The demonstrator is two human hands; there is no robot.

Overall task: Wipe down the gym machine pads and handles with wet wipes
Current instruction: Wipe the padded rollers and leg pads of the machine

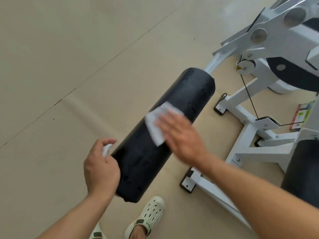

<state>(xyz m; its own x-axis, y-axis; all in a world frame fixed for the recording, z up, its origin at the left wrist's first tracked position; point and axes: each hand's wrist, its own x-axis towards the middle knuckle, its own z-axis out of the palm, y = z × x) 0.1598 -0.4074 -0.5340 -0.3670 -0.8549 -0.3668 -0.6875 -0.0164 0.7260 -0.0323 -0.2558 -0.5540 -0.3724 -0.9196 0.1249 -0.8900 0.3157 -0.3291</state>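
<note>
Roller pad lying diagonally, right hand pressing wipe

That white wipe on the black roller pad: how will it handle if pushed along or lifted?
Likely floppy: the wipe drapes over the roller pad, following its curve. Probably light and thin, since the flat right hand alone pins it. It may bunch or fold when pushed, as one corner already sticks out loose.

Right hand presses wipe on roller pad.
</note>
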